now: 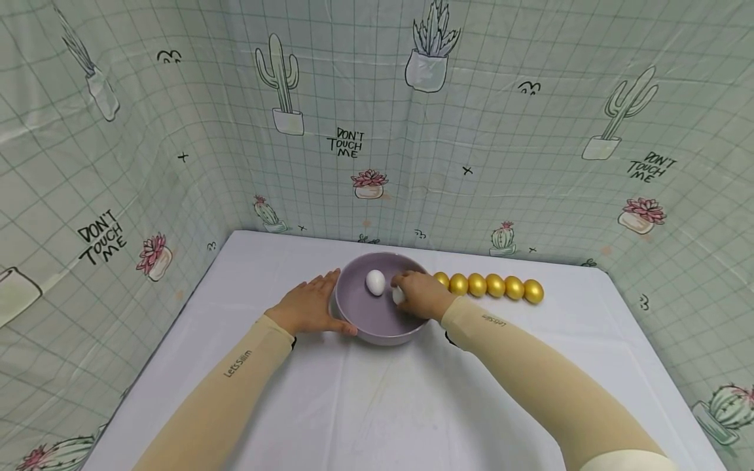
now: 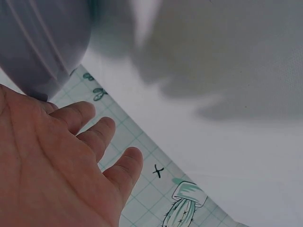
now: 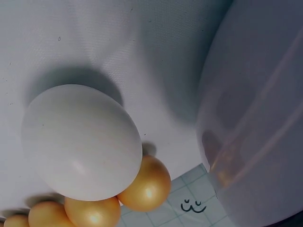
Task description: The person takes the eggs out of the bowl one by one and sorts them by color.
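Note:
A mauve bowl (image 1: 383, 339) stands on the white table. My left hand (image 1: 309, 303) rests against its left side with fingers extended and thumb near the front rim; the left wrist view shows the palm (image 2: 52, 156) beside the bowl. My right hand (image 1: 425, 296) reaches over the right rim and grips a white egg (image 1: 398, 296) inside the bowl. Another white egg (image 1: 375, 282) lies in the bowl to its left. The right wrist view shows a white egg (image 3: 80, 142) on the table outside the bowl; my right arm hides it in the head view.
A row of several gold eggs (image 1: 495, 285) runs right from the bowl along the back of the table (image 1: 377, 405). Grid-patterned cloth (image 1: 412, 144) with cactus prints hangs behind and at both sides.

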Demonstrator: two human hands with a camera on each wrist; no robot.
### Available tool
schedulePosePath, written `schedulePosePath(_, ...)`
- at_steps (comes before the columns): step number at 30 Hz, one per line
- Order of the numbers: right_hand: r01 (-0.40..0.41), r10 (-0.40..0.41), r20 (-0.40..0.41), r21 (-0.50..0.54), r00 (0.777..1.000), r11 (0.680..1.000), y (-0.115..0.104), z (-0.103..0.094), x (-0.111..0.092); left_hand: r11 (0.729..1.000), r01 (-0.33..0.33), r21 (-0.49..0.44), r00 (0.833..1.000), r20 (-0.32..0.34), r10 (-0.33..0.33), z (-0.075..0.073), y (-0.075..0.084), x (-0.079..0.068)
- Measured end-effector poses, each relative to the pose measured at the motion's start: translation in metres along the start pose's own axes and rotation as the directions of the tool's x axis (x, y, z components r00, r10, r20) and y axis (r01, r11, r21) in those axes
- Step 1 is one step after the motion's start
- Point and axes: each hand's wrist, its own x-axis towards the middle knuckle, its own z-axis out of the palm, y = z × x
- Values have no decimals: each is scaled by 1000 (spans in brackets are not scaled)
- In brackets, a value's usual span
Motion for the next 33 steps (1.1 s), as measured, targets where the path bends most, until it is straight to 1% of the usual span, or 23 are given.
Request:
schedulePosePath(15, 12, -12, 2, 63, 1000, 998, 3, 1, 0, 1000, 0, -17, 1000, -7, 0, 1, 0, 0)
schedulePosePath(20, 25, -25, 1, 46, 1000, 999, 0, -6, -2, 1000, 2, -13, 1000, -5, -2, 1, 0, -1)
schedulePosePath(26, 1, 0, -12, 33, 1000, 999, -5, -21, -10, 1000, -2, -4, 1000, -8, 2, 1, 0, -1)
schedulePosePath(28, 17, -16, -28, 40, 999, 999, -6, -26, -14, 1000, -2, -3, 1000, -6, 2, 0, 0, -1)
schedulePosePath(33, 97, -91, -78, 69, 993, 993, -4, -37, -24, 1000, -1, -8, 1000, -2, 1, 0, 0, -1)
